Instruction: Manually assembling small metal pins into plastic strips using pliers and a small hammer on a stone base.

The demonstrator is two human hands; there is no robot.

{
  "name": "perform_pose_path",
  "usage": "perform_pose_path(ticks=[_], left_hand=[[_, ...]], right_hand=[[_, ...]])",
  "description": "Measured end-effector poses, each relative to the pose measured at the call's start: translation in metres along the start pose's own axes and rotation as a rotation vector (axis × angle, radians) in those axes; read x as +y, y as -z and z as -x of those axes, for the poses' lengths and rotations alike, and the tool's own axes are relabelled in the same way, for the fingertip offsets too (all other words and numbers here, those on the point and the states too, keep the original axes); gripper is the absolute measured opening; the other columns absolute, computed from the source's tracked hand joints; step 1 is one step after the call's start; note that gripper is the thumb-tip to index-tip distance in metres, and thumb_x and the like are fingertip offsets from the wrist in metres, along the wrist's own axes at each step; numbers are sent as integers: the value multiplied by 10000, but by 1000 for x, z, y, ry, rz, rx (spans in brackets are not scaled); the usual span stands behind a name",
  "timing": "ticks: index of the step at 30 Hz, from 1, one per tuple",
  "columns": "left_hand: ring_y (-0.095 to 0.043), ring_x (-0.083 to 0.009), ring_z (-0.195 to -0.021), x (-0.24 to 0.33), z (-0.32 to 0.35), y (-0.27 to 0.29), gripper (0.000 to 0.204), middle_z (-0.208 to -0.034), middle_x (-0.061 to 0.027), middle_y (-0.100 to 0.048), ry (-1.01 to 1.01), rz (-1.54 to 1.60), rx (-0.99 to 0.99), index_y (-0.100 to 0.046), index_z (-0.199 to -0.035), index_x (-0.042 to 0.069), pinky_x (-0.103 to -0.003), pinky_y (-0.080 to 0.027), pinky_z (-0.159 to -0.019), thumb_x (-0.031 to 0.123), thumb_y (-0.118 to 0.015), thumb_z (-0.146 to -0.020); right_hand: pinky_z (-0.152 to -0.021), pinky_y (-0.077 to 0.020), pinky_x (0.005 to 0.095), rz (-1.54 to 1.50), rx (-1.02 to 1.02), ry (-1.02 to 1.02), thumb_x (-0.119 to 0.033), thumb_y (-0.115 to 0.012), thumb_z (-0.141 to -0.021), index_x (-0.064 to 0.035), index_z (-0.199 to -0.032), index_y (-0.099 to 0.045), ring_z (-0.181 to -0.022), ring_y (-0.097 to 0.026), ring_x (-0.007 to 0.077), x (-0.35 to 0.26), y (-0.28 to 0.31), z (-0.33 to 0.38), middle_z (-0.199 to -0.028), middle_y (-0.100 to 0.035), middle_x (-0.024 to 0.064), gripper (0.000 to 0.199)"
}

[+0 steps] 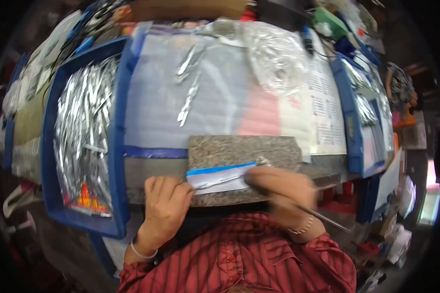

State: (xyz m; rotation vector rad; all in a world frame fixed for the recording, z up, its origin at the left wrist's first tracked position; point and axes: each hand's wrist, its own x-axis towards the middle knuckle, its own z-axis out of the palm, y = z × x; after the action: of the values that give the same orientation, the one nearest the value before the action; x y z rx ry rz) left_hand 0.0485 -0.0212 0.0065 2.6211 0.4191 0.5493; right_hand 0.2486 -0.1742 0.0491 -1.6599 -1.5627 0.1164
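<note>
A grey stone slab (pixel 244 146) lies in front of me. On it rests a flat white piece with a blue edge (pixel 225 175), and a thin silvery strip (pixel 220 183) runs along it. My left hand (pixel 167 207) has its fingers curled, the fingertips at the left end of the silvery strip, pinching it. My right hand (pixel 288 193), smeared by motion, is over the right end of the white piece. It is wrapped round a thin rod-shaped tool (pixel 325 219) that sticks out to the lower right; a dark blurred part shows near the fingertips.
A blue tray (pixel 123 146) of many silvery strips stands on the left. Beyond the slab, a few silvery pieces (pixel 188 105) lie on a plastic-covered sheet (pixel 156 97). A crumpled clear plastic bag (pixel 278 58) is farther back. Another blue tray (pixel 352 122) stands on the right.
</note>
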Motion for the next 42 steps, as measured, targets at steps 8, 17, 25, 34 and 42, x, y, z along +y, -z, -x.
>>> perform_pose_path(ticks=[8, 17, 25, 34, 42], left_hand=[[-583, -373, -766, 6, -19, 3, 194, -849, -224, -617, -245, -238, -108, -665, -886, 12, -466, -479, -700, 149, -667, -748], [-592, -363, -791, 26, -114, -90, 193, -875, -221, -625, -709, 52, 68, -666, -913, 8, -457, -485, -722, 148, -654, -779], [-601, -353, -816, 24, -131, -124, 194, -901, -218, -632, -764, 135, 149, -666, -939, 5, -449, -491, -744, 146, -641, -809], [-611, -342, -844, 20, -131, -143, 195, -931, -214, -641, -766, 191, 220, -666, -969, 0, -439, -497, -768, 145, -627, -843], [-620, -332, -869, -40, 13, -26, 198, -957, -210, -648, -349, -173, 139, -666, -995, -3, -430, -504, -790, 143, -614, -874]], right_hand=[[-583, -484, 350, 323, 59, -228, -165, -573, -843, -69, -807, -543, -653, -593, 221, 5, 6, 38, -696, -547, 65, 106], [-605, -491, 309, -538, 230, -418, -294, -380, -1014, 32, -1049, -588, -679, -604, 170, -34, 43, 56, -771, -619, 80, 388], [-785, -487, 304, -654, 250, -517, -256, -521, -965, 50, -1118, -597, -916, -600, 179, -34, 45, 57, -974, -656, 118, 351], [-805, -477, 315, -777, 217, -312, -302, -560, -947, 56, -1122, -562, -938, -559, 146, -31, 34, 64, -1027, -632, 96, 399], [-707, -479, 282, -801, 261, -422, -93, -580, -864, -22, -1011, -583, -789, -565, 120, 1, 22, 67, -836, -603, 36, 163]])
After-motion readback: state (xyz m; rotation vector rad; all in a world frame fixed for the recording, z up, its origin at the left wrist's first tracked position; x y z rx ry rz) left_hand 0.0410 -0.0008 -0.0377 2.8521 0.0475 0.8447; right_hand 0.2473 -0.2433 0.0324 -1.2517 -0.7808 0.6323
